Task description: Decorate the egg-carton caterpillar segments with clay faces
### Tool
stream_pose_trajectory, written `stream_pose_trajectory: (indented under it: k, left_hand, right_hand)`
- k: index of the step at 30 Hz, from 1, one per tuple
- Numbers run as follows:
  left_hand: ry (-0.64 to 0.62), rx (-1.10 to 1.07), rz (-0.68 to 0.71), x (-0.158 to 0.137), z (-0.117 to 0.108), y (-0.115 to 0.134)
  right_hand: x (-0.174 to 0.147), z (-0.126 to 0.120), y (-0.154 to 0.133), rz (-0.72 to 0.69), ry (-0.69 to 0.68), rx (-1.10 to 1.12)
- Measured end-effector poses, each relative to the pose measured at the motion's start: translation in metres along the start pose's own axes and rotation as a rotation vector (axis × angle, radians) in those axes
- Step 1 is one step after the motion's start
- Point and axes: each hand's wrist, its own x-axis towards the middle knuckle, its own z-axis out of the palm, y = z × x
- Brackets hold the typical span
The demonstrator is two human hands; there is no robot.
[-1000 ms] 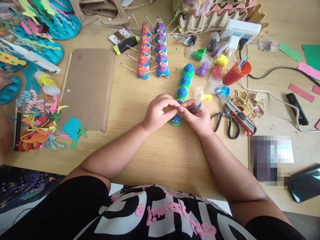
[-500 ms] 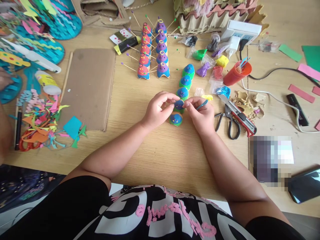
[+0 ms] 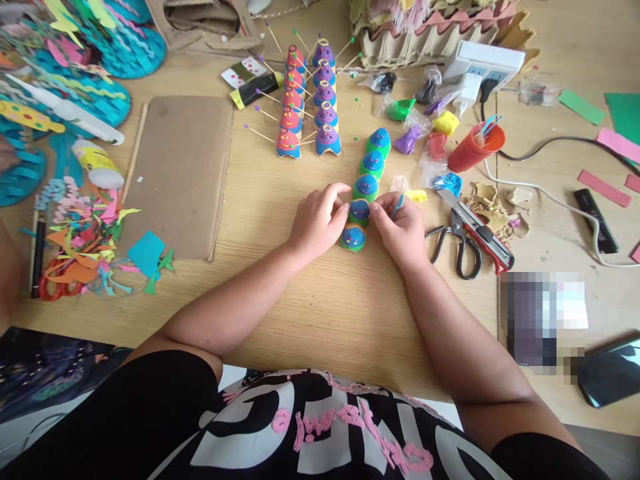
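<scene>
A row of egg-carton cups (image 3: 365, 187) covered in blue and green clay, with small faces, runs away from me. My left hand (image 3: 320, 219) is at the row's left side, thumb and index finger apart, close to the second-nearest cup. Nothing shows between those fingers. On the other side, my right hand (image 3: 400, 223) is closed on a small blue clay tool (image 3: 398, 205), its blade sticking up past the fingers. The right thumb and index fingertips are at the same cup's right edge; whether they pinch a bit of clay is too small to see.
Two finished-looking rows of red cups (image 3: 290, 117) and purple cups (image 3: 327, 110) bear sticks. Bagged clay (image 3: 407, 139), an orange cup (image 3: 477, 147), scissors (image 3: 460, 247) and a box cutter (image 3: 480, 230) lie right. Cardboard (image 3: 175, 177) and paper scraps (image 3: 80, 253) lie left, near another person's arm.
My left fingers have drawn back slightly from the second-nearest cup, uncovering more of its face. The blue tool in my right hand has turned more upright.
</scene>
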Motion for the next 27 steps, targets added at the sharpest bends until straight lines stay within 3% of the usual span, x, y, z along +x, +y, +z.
stream_pose_trajectory:
  k: [9,17,22,27]
  left_hand:
    - [-0.032,-0.486,-0.157,0.0,0.006,0.005]
    - [-0.144,-0.979,-0.474,0.006,0.007,0.006]
    - [-0.142,-1.077,-0.568,0.007,0.007,0.003]
    - [-0.202,-1.016,-0.477,0.008,0.007,-0.006]
  right_hand:
    - [0.003,-0.003,0.002,0.017,-0.004,0.158]
    - [0.003,-0.001,-0.002,0.002,-0.02,0.217]
    - [0.002,-0.001,-0.005,-0.028,0.01,0.169]
    - [-0.001,0.0,-0.009,-0.044,-0.016,0.126]
